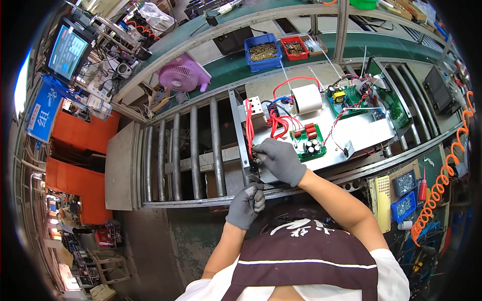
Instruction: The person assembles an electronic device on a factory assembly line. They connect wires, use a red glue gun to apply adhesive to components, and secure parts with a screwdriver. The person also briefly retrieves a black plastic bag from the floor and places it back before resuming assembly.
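Note:
A metal chassis (351, 142) lies on the roller conveyor in front of me, its end panel (236, 120) standing upright on the left. In a grey glove, my right hand (282, 159) is closed in a pinch at the lower end of the red wires (249, 125) by that panel; its fingertips hide what they grip. My left hand (246, 205), also gloved, is curled closed just outside the chassis's near left corner; what it holds is not clear. Beside my right hand sits a green circuit board (308, 142) with capacitors. Behind are a white breaker block (255, 110) and a white cylinder (307, 98).
Bare conveyor rollers (195, 150) stretch to the left. Beyond the conveyor are a purple fan (179, 77), a blue bin (262, 52) and a red bin (294, 47) of small parts. An orange coiled hose (436, 193) hangs at right, near blue trays (403, 206) and a red bottle (423, 189).

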Available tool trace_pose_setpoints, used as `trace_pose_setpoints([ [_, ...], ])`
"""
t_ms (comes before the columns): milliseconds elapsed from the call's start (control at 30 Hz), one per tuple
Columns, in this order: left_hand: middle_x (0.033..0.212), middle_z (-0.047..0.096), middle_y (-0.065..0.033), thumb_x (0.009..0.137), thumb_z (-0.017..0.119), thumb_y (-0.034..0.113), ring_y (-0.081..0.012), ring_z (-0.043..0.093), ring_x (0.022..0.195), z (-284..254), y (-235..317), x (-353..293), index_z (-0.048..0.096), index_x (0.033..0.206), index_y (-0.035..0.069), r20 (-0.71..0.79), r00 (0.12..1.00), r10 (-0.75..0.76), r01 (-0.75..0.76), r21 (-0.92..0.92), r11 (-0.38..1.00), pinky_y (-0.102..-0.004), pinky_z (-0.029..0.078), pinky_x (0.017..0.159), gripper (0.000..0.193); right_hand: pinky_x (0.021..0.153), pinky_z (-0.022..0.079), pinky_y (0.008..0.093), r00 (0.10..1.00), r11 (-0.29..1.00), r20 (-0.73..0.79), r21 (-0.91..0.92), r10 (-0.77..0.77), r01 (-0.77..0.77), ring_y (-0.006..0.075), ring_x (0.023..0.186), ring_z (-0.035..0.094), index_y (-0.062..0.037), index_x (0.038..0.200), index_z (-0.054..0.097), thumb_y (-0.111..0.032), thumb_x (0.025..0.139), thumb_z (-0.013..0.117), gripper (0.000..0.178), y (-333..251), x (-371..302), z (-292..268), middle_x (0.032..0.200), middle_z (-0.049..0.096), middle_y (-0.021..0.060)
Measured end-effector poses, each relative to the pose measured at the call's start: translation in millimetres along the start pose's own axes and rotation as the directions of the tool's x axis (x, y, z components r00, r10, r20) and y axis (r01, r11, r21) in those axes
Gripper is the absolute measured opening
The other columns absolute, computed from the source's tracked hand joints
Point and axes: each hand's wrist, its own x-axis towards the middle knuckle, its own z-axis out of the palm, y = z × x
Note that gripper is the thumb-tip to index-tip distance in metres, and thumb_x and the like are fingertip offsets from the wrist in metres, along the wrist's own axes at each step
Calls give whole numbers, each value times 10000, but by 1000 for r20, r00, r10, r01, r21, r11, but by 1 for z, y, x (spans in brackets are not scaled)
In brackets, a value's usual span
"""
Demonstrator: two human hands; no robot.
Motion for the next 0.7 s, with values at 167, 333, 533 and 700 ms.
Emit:
trace_pose_setpoints([
  [167,659,418,-15,879,530,227,-131,374,557,1,3,-1,521,988,22,-9,1000,-7,7,24,1000,-251,302,490,232,577,469,344,1000,1000,-2,-8,11,-11,260,656,594,-78,897,628,-86,755,641,143,1,3,3,750,582,73],
  [333,657,419,-13,879,525,221,-126,370,550,-1,3,-1,522,984,22,-9,1000,-8,8,21,1000,-249,301,483,226,564,470,274,993,945,46,-306,-109,117,178,621,612,-51,961,627,-88,803,631,162,-8,2,-3,747,622,71],
  [533,649,413,-11,875,524,216,-125,363,540,1,3,-1,521,991,7,-26,999,-18,19,9,1000,-248,299,478,239,532,455,198,765,388,240,749,597,-538,53,598,542,5,1031,575,-36,840,612,199,-2,20,3,785,612,37],
  [700,645,398,-8,869,533,219,-124,354,542,3,4,-1,522,987,4,-15,1000,-19,20,2,1000,-249,286,476,245,520,454,207,761,403,239,732,603,-549,62,588,533,9,989,566,-46,846,615,161,-3,25,9,759,595,34],
])
